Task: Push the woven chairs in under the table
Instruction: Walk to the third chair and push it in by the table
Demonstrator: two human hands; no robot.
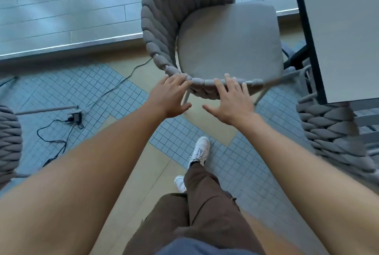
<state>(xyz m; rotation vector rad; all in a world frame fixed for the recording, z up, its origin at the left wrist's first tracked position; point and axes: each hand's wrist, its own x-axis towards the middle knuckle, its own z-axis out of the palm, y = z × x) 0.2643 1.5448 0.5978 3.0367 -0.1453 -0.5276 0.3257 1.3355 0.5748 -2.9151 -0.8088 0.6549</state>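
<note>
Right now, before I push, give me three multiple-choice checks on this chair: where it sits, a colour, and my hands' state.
1. The table is on which side of the woven chair?
A left
B right
C behind the camera

2. The seat cushion is:
A grey
B red
C green

3. The hands are:
A open, fingers on the rim
B in fists
C off the chair

Answers:
1 B, the tabletop fills the upper right.
2 A, plain grey.
3 A, left hand and right hand lie spread on the near rim.
</note>
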